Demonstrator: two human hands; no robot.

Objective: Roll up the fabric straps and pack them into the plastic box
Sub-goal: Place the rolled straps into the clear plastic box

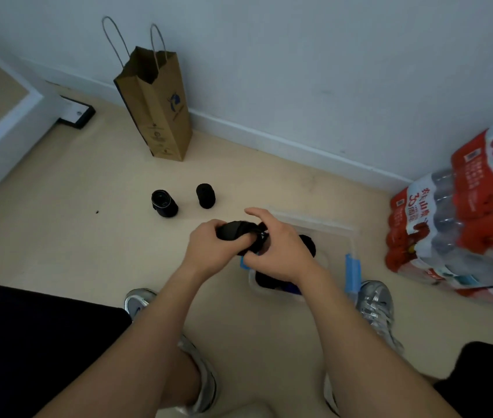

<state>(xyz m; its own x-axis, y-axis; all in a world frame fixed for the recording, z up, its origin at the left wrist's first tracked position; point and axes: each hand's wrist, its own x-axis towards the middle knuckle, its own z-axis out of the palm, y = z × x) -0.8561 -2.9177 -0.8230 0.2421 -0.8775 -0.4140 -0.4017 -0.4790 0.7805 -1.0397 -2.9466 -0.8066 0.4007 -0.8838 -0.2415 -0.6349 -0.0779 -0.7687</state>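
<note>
We hold one black strap point(234, 231) above the clear box point(334, 227). Our left hand point(209, 247) has its fingers clamped round the strap, and our right hand point(280, 254) pinches its end. Two rolls stand on the floor point(88, 236), the left roll point(164, 204) and the right roll point(205, 196). At least two dark rolls point(310, 245) lie in the box.

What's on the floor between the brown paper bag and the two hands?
Head view: a left rolled black fabric strap and a right rolled black fabric strap, apart on the beige floor.
</note>
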